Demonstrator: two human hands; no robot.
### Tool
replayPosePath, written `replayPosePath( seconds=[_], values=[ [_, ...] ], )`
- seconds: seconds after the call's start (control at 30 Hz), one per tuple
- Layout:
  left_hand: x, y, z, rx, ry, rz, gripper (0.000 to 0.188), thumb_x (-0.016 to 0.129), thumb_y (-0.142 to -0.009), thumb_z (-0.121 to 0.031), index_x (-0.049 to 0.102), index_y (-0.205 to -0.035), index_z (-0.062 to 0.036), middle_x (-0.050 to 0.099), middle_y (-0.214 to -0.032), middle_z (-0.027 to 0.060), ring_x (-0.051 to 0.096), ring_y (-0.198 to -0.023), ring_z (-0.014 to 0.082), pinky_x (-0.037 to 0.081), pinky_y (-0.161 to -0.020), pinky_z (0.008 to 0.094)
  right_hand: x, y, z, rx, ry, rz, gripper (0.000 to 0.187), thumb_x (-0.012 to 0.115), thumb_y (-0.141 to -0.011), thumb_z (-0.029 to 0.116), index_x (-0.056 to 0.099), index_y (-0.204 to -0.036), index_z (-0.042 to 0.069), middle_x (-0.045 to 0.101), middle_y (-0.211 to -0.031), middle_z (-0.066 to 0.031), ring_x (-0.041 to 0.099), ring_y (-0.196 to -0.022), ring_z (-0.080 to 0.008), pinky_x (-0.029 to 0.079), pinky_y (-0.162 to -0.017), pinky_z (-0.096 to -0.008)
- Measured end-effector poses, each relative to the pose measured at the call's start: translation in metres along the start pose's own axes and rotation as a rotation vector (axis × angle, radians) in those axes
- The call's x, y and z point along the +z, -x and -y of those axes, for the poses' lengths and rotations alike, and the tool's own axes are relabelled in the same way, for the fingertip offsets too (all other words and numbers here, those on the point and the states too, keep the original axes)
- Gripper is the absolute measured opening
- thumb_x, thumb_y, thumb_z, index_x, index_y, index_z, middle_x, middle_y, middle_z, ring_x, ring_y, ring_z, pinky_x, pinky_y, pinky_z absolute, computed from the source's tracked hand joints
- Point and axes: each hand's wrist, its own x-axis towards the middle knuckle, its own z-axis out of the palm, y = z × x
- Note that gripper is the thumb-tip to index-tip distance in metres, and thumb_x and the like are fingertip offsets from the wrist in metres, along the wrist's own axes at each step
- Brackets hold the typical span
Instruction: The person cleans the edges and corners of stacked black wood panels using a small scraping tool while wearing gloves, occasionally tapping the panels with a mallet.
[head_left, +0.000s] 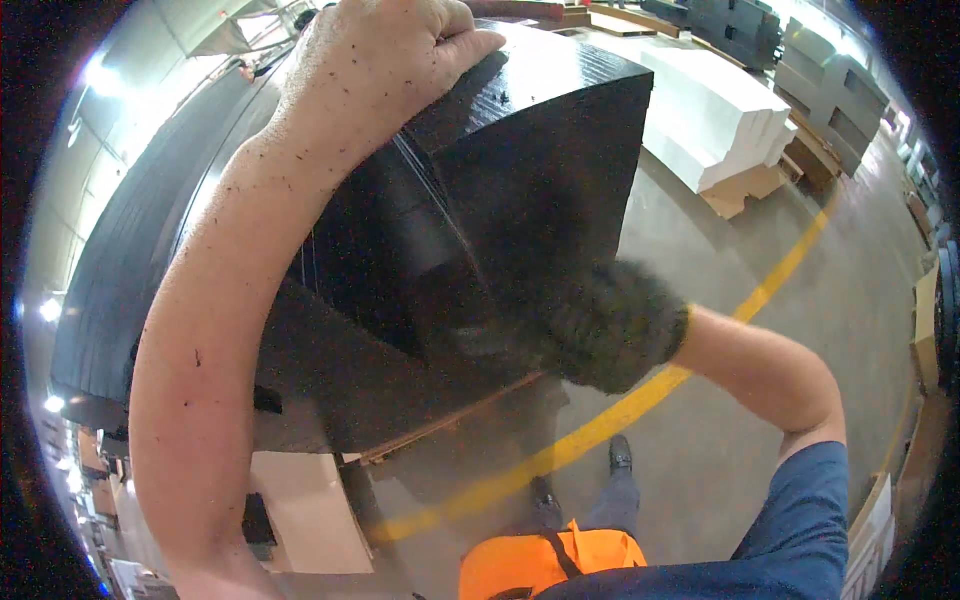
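Note:
A big black block (540,150) with a glossy top and a flat, dark near side fills the middle. Shiny streaks run down a crease in its dark front. My bare left hand (405,45), flecked with dark specks, is at its far upper edge, fingers curled in and thumb pressed close; whatever they hold is hidden. My right hand (620,325) wears a dark glove and is at the block's lower right side. Motion smears its fingers, and I cannot tell whether they grip anything.
More black stacked material (130,250) stands at the left. White blocks (710,110) lie at the far right, near grey panels (825,95). A yellow floor line (620,405) curves past my feet. Below the block is a pale board (310,515).

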Motion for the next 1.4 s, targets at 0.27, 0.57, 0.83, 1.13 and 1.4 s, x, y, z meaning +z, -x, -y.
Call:
replayPosePath(
  seconds=[0.27, 0.57, 0.83, 1.13, 1.4],
  values=[
    [0.016, 0.001, 0.001, -0.026, 0.128, 0.008, 0.031, 0.064, -0.091, -0.034, 0.074, -0.085, -0.0052, 0.069, -0.069, 0.0094, 0.065, -0.056, 0.02, 0.056, -0.069, 0.0369, 0.028, 0.044, 0.029, 0.018, -0.435, 0.372, 0.042, 0.058, -0.077, 0.019, 0.068, -0.116, 0.007, 0.067, -0.109, -0.012, 0.064, -0.09, -0.0255, 0.053, -0.068, -0.0376],
    [0.01, 0.006, -0.01, -0.028, 0.017, -0.037, 0.031, 0.065, -0.092, -0.032, 0.073, -0.084, -0.0028, 0.071, -0.074, 0.0117, 0.065, -0.054, 0.0183, 0.055, -0.061, 0.0328, -0.018, -0.026, -0.025, 0.089, -0.211, 0.449, 0.045, 0.053, -0.084, 0.027, 0.061, -0.126, 0.016, 0.064, -0.106, -0.011, 0.062, -0.088, -0.0281, 0.053, -0.08, -0.0442],
    [-0.008, 0.004, -0.011, -0.152, 0.144, 0.124, 0.031, 0.063, -0.092, -0.035, 0.074, -0.087, -0.0064, 0.069, -0.069, 0.0084, 0.065, -0.059, 0.0208, 0.052, -0.084, 0.0412, 0.022, 0.008, 0.017, 0.024, -0.254, 0.085, 0.043, 0.045, -0.09, 0.021, 0.058, -0.13, 0.012, 0.062, -0.121, -0.0114, 0.059, -0.088, -0.0326, 0.051, -0.08, -0.0434],
    [0.007, 0.012, 0.022, 0.147, -0.094, -0.166, 0.031, 0.067, -0.086, -0.043, 0.074, -0.085, -0.0118, 0.066, -0.07, 0.0124, 0.067, -0.075, 0.0306, 0.053, -0.075, 0.0404, 0.025, 0.011, 0.05, 0.025, -0.31, 0.155, 0.036, 0.053, -0.081, 0.018, 0.071, -0.111, 0.014, 0.069, -0.099, -0.0106, 0.065, -0.089, -0.0257, 0.052, -0.076, -0.0346],
    [0.002, 0.003, 0.017, 0.208, -0.191, -0.103, 0.033, 0.058, -0.093, -0.037, 0.067, -0.081, -0.0081, 0.065, -0.065, 0.0188, 0.067, -0.065, 0.0363, 0.055, -0.06, 0.0449, -0.094, -0.073, -0.089, 0.345, -0.003, -0.134, 0.037, 0.057, -0.091, 0.022, 0.056, -0.124, 0.006, 0.059, -0.119, -0.0151, 0.055, -0.107, -0.0368, 0.041, -0.094, -0.05]
  ],
)
